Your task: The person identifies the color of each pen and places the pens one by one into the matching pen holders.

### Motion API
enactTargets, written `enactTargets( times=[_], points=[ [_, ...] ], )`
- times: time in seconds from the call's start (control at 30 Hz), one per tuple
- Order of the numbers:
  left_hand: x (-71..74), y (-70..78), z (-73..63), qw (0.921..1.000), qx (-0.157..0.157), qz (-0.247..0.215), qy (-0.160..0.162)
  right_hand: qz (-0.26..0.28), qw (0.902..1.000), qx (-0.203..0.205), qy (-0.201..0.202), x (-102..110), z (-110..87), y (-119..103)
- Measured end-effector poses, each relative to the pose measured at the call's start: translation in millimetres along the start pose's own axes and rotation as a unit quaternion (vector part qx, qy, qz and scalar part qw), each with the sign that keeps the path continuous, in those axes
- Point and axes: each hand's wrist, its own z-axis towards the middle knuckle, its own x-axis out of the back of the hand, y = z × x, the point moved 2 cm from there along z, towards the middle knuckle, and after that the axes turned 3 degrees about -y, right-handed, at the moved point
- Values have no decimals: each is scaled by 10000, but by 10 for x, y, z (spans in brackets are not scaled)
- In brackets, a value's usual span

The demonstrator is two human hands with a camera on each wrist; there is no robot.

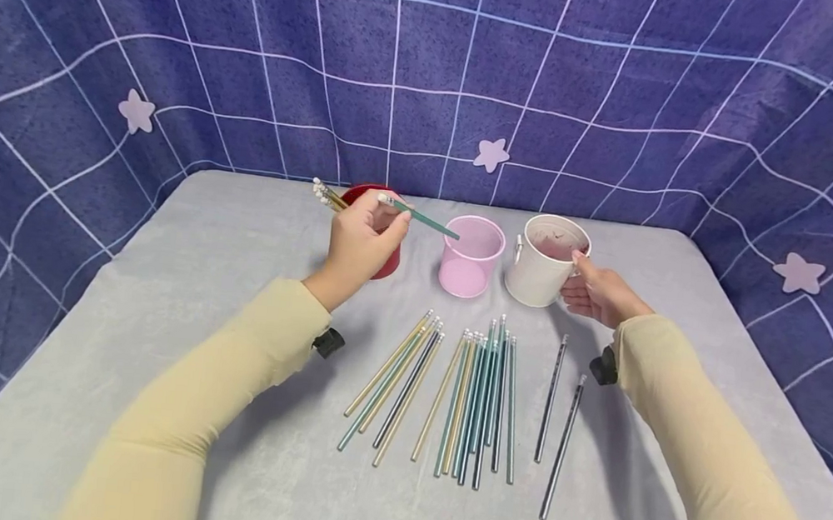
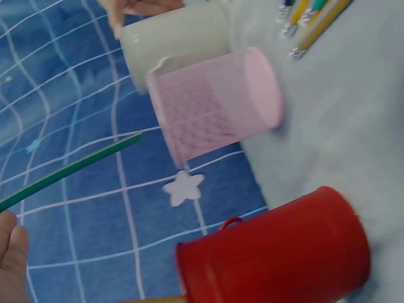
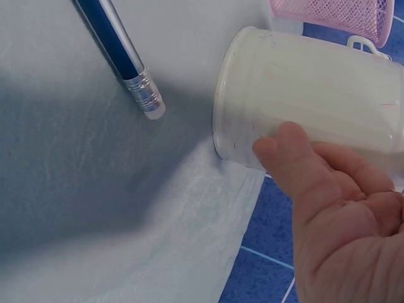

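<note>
My left hand (image 1: 362,238) pinches a green pencil (image 1: 428,219) between thumb and fingers, its white eraser end by the fingertips. The hand is in front of the red bucket (image 1: 387,267) and partly hides it; the pencil's tip reaches the rim of the pink mesh cup (image 1: 466,277) in the head view. Yellow pencils (image 1: 328,195) with white erasers lean out of the red bucket's left side. On the right, my right hand (image 1: 601,295) holds the cream bucket (image 1: 538,276) at its side, thumb at the rim and fingers along the outer wall.
Several green, yellow and dark pencils (image 1: 477,408) lie in a loose spread on the grey cloth (image 1: 180,287). Two dark pencils (image 1: 562,450) lie apart to the right. A blue gridded curtain (image 1: 421,51) with stars hangs behind the table.
</note>
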Motion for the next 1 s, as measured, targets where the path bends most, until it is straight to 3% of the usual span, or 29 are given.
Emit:
enactTargets(
  times=[0.2, 0.5, 1.0],
  points=[
    [-89, -88, -12, 9981, 303, 375, -372, -1, 10000, -4, 5, -14, 19, -16],
    [-165, -157, -25, 9951, 78, 728, -658, -42, 10000, -4, 33, -12, 2, -31],
    [-284, -240, 59, 9811, 418, 1284, -1389, 47, 9999, -65, 124, -27, 7, -25]
  ],
)
